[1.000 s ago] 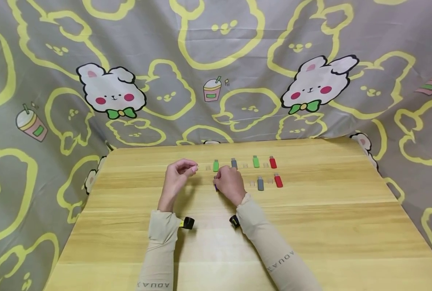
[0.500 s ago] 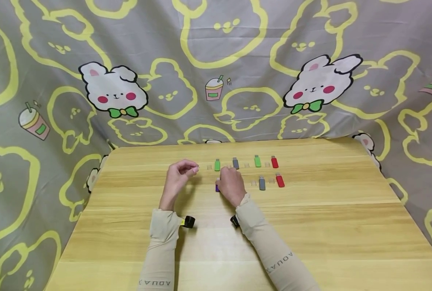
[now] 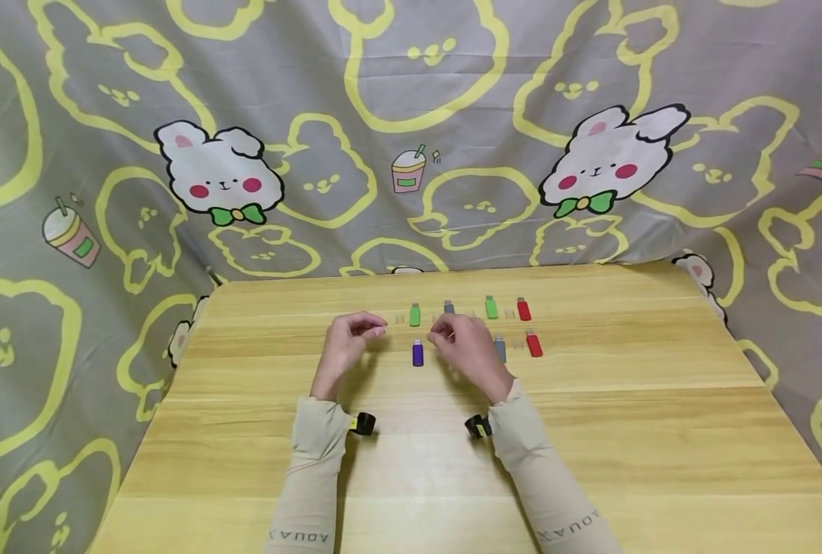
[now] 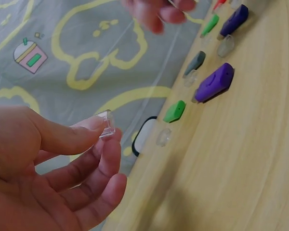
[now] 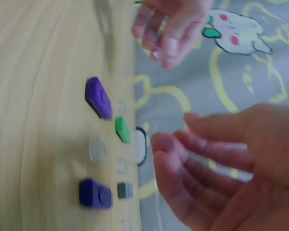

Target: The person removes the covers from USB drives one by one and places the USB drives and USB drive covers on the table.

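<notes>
In the head view my left hand [image 3: 351, 346] is raised over the table at left. The left wrist view shows its thumb and fingers pinching a small clear plastic cap [image 4: 106, 124]. A purple USB stick [image 3: 418, 353] lies on the table between my hands, metal plug pointing away. Just right of it hovers my right hand [image 3: 466, 342], fingers loosely bent; the right wrist view shows thumb and fingertips apart with nothing between them. Beside the purple stick in that view lie a clear cap [image 5: 97, 150] and a dark purple-blue stick [image 5: 95, 193].
A back row holds a green stick [image 3: 415, 315], a grey stick [image 3: 449, 306], another green stick [image 3: 491, 308] and a red stick [image 3: 523, 309], with clear caps between. Another red stick [image 3: 534, 344] lies in front. A patterned curtain [image 3: 314, 115] hangs behind the wooden table [image 3: 411, 469].
My right hand has let go of the purple USB stick and moved right, leaving it lying on the table in full view. My left hand keeps its pinch, almost still.
</notes>
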`<move>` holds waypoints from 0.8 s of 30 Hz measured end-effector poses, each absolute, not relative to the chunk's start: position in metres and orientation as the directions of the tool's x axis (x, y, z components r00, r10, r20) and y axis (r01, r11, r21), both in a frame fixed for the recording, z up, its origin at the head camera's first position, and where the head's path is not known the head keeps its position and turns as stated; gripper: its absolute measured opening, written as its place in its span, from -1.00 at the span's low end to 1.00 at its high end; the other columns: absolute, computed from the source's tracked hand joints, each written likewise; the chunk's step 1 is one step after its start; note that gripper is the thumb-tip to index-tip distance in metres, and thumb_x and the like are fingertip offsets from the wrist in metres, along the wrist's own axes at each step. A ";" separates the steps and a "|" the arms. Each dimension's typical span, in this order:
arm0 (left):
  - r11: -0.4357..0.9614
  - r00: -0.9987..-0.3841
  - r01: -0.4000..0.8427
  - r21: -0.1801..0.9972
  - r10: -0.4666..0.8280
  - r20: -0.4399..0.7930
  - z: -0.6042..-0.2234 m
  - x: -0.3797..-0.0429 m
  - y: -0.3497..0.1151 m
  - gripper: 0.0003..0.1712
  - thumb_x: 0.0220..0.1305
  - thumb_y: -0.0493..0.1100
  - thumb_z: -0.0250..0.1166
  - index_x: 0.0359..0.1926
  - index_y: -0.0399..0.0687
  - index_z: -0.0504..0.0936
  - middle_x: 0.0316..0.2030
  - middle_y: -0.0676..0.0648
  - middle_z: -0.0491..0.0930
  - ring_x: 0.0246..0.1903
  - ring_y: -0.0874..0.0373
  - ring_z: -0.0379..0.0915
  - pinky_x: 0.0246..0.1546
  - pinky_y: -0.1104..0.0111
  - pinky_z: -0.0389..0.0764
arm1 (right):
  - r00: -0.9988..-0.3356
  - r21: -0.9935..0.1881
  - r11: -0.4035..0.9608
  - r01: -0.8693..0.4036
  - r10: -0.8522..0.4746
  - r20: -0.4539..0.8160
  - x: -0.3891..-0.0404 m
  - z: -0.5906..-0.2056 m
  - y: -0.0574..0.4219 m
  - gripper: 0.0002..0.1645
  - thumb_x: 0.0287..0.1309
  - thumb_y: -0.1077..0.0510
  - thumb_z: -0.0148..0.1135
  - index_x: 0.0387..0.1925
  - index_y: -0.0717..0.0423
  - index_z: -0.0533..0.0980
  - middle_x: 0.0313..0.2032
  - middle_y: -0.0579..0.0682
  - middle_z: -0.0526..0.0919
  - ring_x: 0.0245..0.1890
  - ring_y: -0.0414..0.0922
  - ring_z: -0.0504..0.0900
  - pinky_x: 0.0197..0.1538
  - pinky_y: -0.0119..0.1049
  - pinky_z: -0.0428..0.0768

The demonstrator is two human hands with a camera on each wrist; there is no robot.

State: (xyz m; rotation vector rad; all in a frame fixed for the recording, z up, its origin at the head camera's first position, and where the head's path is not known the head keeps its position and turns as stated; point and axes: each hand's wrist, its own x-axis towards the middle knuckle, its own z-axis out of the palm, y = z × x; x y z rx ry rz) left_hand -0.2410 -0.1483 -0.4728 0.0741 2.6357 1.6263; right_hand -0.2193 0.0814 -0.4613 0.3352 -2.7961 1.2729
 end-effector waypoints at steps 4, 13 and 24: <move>0.490 -0.996 0.031 0.871 0.091 -0.016 -0.477 -0.243 -0.144 -0.89 0.33 -0.36 0.38 -0.16 -0.27 0.78 -0.21 -0.14 0.75 -0.20 0.03 0.62 -0.10 0.27 0.60 | -0.968 -0.780 0.573 -0.252 -0.162 0.194 -0.215 -0.461 0.099 -0.91 0.34 0.21 0.36 -0.21 0.17 0.71 -0.31 -0.03 0.75 -0.30 -0.08 0.72 -0.21 -0.19 0.71; 0.589 -0.990 0.034 0.808 0.130 -0.053 -0.488 -0.240 -0.131 -0.92 0.26 -0.38 0.43 -0.29 -0.18 0.83 -0.28 -0.08 0.78 -0.24 0.07 0.64 -0.21 0.30 0.62 | -0.966 -0.806 0.535 -0.252 -0.088 0.244 -0.219 -0.465 0.128 -0.88 0.35 0.22 0.35 -0.17 0.18 0.73 -0.30 0.01 0.77 -0.27 -0.02 0.75 -0.22 -0.14 0.72; 0.656 -0.993 0.031 0.754 0.105 -0.050 -0.491 -0.236 -0.123 -0.92 0.27 -0.37 0.43 -0.31 -0.17 0.85 -0.29 -0.10 0.79 -0.13 -0.03 0.70 -0.10 0.17 0.69 | -0.968 -0.793 0.565 -0.227 -0.038 0.249 -0.219 -0.466 0.157 -0.87 0.36 0.23 0.33 -0.15 0.20 0.72 -0.26 0.07 0.77 -0.25 0.04 0.74 -0.18 -0.05 0.72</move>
